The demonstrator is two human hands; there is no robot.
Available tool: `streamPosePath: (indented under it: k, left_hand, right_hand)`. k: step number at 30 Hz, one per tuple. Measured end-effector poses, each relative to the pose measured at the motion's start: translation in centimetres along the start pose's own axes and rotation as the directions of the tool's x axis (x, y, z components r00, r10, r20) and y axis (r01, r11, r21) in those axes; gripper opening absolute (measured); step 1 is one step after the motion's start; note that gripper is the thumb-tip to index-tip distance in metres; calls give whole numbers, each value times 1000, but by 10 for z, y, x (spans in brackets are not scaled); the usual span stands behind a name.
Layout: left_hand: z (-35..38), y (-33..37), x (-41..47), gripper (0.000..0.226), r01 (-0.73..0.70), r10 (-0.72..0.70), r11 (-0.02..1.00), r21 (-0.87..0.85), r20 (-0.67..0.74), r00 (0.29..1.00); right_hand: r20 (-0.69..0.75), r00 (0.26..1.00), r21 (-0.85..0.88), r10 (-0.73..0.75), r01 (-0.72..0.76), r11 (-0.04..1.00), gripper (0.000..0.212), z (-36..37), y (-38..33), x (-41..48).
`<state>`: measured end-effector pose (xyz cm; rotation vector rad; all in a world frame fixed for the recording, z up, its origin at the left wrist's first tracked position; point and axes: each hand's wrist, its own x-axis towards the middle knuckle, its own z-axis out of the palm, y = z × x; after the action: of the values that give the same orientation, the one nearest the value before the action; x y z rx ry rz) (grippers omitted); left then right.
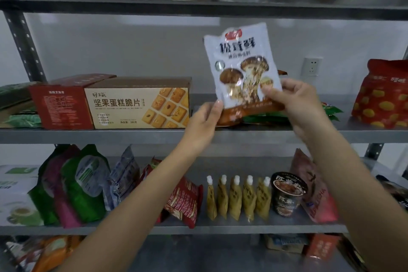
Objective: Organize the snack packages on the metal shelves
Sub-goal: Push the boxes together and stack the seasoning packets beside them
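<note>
Mushroom pouch (241, 66) (pale grey, mushroom print) is held up in the air in front of the middle shelf (132, 136). It sits in the gap betw. the cake-crisp box (139, 106) and the red bag (382, 95) at far right. Not set down yet.

Hands: right hand (295, 104) is clamped on the lower right corner, thumb across the front, fingers behind. Left hand (203, 126) reaches to the lower left corner, a fingertip touching the edge. Whether it pinches or only steadies — cannot tell.

Orientation: pouch upright, printed face toward the camera, top seal up. Long axis near vertical, top leaning a little to the left. Bottom edge hangs just over green packets (331, 111) lying flat on the shelf; contact w/ them not discernible.

Progress (judgement): partly done.
- Mid shelf, left side looks sorted. Cake-crisp box and red box (61, 106) sit side by side, touching, faces forward, w/ green packs (19, 104) stacked beyond them.
- Lower shelf (220, 228) also shows order. Spouted pouches (236, 199) stand upright in a neat row, noodle cup (288, 194) just beside them, green and magenta bags (72, 185) standing at left.
- Left to do: place this pouch, and prob. tidy the flat green packets beneath it.
- A red packet (185, 203) on the lower shelf leans over — may want straightening.
- Bottom shelf too blurred to assess.
</note>
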<state>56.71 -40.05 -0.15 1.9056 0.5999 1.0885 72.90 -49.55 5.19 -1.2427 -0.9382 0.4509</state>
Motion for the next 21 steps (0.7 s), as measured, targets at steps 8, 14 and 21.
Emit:
streamPosePath:
  k: [8,14,21]
  left_hand:
    - [2,-54,31,73,-168,-55,558,813,238,970]
    - [6,-61,31,74,-210,-25,395,894,239,971]
    - [8,-65,32,70,-218,8,369,904,231,973]
  right_hand:
    - [-205,978,-193,-25,-15,981,40,-5,-40,107]
    - [-188,982,-882,-35,-153,445,56,-6,-30,131]
    - [322,947,-913,-23,317,257,54,16,-33,129]
